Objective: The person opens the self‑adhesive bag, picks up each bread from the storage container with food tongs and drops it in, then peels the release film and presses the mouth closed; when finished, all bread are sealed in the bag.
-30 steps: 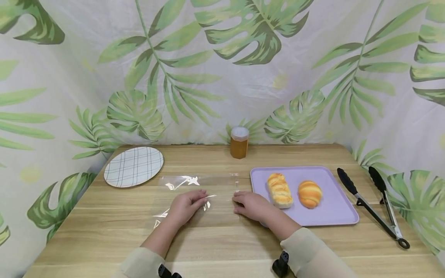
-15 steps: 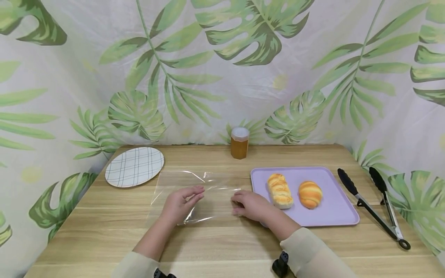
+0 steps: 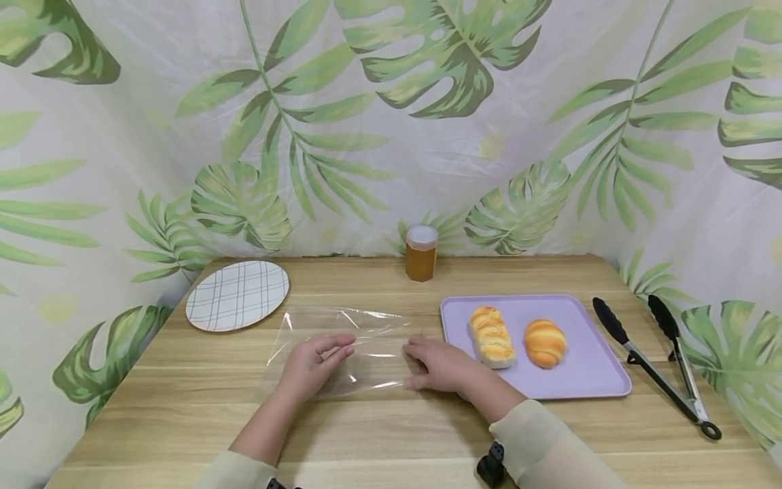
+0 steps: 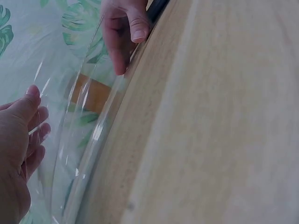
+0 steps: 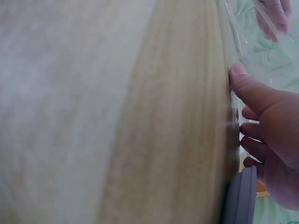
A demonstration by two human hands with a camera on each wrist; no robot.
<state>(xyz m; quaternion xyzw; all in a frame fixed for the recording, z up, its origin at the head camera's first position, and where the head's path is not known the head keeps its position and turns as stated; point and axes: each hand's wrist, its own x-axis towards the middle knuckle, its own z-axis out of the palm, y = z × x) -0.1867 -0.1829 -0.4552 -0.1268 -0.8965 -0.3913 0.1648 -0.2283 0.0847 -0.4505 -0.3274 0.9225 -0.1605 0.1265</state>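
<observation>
A clear plastic bag lies in front of the person, its upper layer lifted and glinting. Thumb and fingers of the left hand pinch that upper film in the head view; in the left wrist view the raised film runs down from the left hand. At the bag's right edge, the right hand touches the film with thumb and fingers spread apart. From the right wrist view, the thumb of the right hand lies along the bag's edge, close to the tabletop.
A lilac tray at the right bears a loaf-shaped bread and a round bun. Tongs lie beyond it. A checked plate is at back left, and a lidded amber jar stands at the back.
The left hand has shifted slightly left, and the bag's upper layer now stands higher off the table. The right hand's thumb and fingers have spread apart at the bag's edge.
</observation>
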